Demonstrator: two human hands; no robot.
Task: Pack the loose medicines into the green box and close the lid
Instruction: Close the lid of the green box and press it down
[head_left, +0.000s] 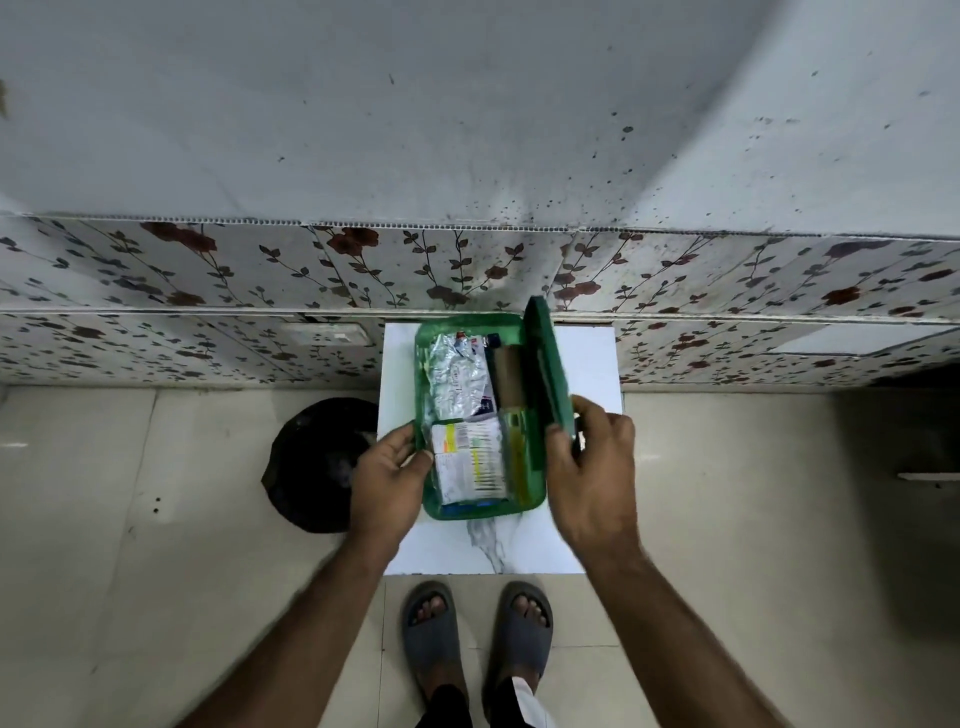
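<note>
Lid (543, 358) upright (box (480, 506) full), right grip (592, 457) pinching it, left grip (389, 467) clasping box wall

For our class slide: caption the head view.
Left hand steadies the packed green box while right hand swings its lid shut.

Print on the medicine packets (470, 457) is unreadable.

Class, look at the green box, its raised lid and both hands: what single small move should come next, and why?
Probably swing the lid down over the green box. The medicines already lie inside, the lid stands upright on the right side, the right hand grips its near end, and the left hand steadies the box's left wall.
</note>
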